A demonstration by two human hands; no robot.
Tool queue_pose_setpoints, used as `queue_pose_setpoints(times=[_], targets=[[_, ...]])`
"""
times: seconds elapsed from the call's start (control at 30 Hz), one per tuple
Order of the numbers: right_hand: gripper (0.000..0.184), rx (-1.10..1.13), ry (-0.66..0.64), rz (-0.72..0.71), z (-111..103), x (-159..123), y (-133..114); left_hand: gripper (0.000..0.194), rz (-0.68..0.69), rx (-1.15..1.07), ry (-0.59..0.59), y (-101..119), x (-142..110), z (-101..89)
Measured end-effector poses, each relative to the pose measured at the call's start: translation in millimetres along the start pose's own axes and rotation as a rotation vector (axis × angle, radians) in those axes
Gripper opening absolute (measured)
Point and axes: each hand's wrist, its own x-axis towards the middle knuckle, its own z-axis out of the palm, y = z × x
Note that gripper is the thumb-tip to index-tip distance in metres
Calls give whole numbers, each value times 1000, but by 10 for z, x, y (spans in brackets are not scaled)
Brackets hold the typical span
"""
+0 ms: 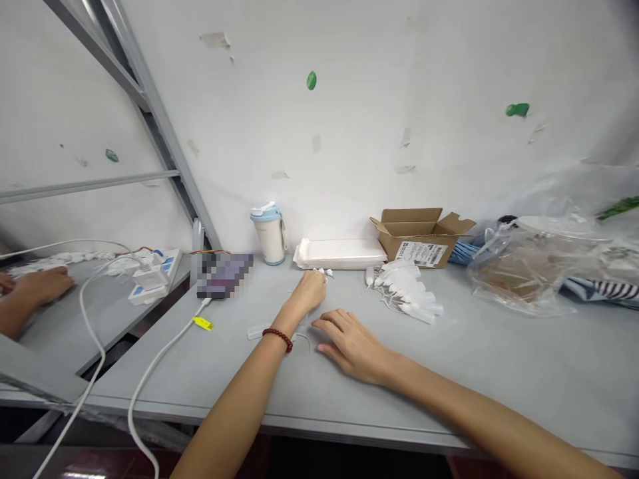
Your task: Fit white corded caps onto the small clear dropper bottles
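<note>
My left hand [309, 291], with a dark red bead bracelet at the wrist, reaches forward over the grey table. Its fingers are curled down and mostly hidden; whatever they grip does not show. Small white pieces [328, 273] lie just beyond its knuckles. My right hand [352, 344] is nearer the table edge, palm down, fingers apart with nothing in them. Beside the left wrist is a translucent plastic piece [256, 331], and a thin cord [306, 338] curves between the hands. To the right lies a pile of translucent white plastic pieces with thin white cords [412, 287].
Along the wall stand a cup [270, 236], a stack of flat white packs [344, 253] and an open cardboard box [422, 239]. A clear plastic bag [524, 266] is at right. On the left are a cabled phone [224, 276], a power strip [156, 279] and another person's hand [44, 285].
</note>
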Motion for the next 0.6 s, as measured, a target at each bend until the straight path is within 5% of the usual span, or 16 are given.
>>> queue_pose_setpoints(times=[0.4,0.6], targets=[[30,52,14,111,29,52,-57,24,72,30,-83,124,-11,58],[24,7,17,167,123,215,-47,42,169,-47,-93,48,24,25]])
